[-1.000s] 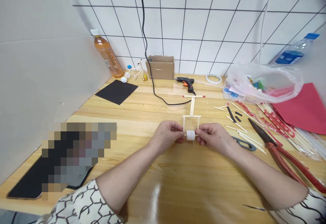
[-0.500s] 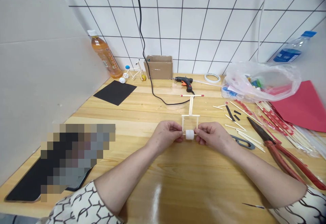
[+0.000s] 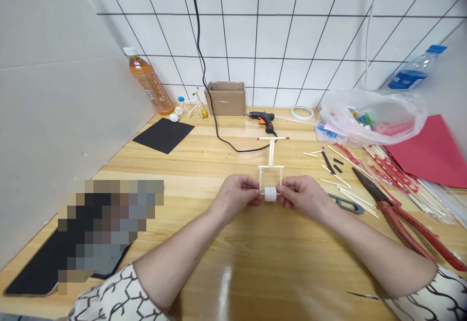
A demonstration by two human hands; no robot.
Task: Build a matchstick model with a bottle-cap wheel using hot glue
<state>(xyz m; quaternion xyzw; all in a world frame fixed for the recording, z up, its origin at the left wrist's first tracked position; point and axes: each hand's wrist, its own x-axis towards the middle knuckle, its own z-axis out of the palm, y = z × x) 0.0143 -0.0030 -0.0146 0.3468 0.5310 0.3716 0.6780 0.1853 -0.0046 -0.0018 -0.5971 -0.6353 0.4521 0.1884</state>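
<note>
Between my hands is a small frame of thin wooden sticks (image 3: pixel 271 167), with a red-tipped crossbar at its far end. A white bottle cap wheel (image 3: pixel 270 194), seemingly caps joined together, sits on the stick across its near end. My left hand (image 3: pixel 241 192) pinches the near left corner of the frame, thumb against the stick. On the opposite corner, my right hand (image 3: pixel 297 193) pinches the frame the same way. The fingertips hide the ends of the cross stick. Beyond the frame lies a black glue gun (image 3: pixel 261 118) with an orange trigger.
Red-handled cutters (image 3: pixel 392 209), a grey utility knife (image 3: pixel 348 204) and loose sticks (image 3: pixel 335 175) lie on the right. Behind them is a plastic bag (image 3: pixel 372 116). Black card (image 3: pixel 164 135), a small stick model (image 3: pixel 189 107) and a cardboard box (image 3: pixel 226 98) are farther back. A phone (image 3: pixel 32 262) lies left.
The camera view shifts slightly. My hands keep the same pinch on the stick frame, and nothing on the table has visibly moved.
</note>
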